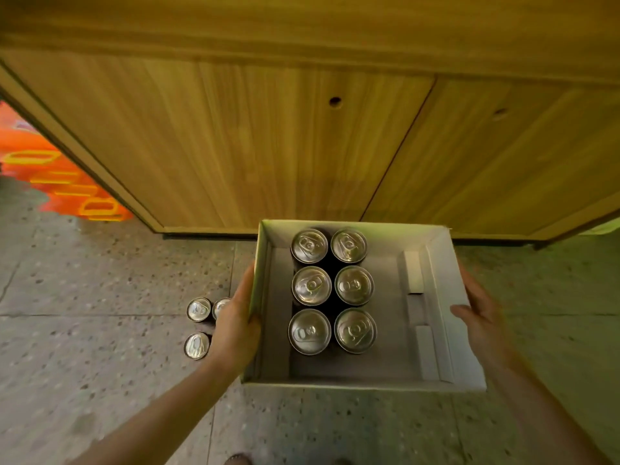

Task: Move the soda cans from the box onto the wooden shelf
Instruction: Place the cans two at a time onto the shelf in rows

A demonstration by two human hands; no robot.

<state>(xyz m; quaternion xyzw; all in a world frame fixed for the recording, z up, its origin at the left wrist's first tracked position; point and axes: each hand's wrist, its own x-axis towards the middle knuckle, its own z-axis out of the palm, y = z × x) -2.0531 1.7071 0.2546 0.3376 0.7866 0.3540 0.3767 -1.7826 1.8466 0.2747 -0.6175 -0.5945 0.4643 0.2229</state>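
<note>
A shallow white cardboard box (446, 290) is held above the floor, seen from straight overhead. Several silver-topped soda cans (332, 290) stand upright inside it, packed in two columns in the left half. My left hand (235, 327) grips the box's left wall. My right hand (479, 317) grips its right wall, thumb over the rim. Beyond the box rises the wooden shelf unit (268, 146), showing its panel fronts and top edge (302, 25).
Three more cans (198, 325) stand on the speckled stone floor (84, 347) just left of my left hand. Orange crates (43, 169) lie at the far left beside the wooden unit. The toe of a shoe (238, 459) shows at the bottom edge.
</note>
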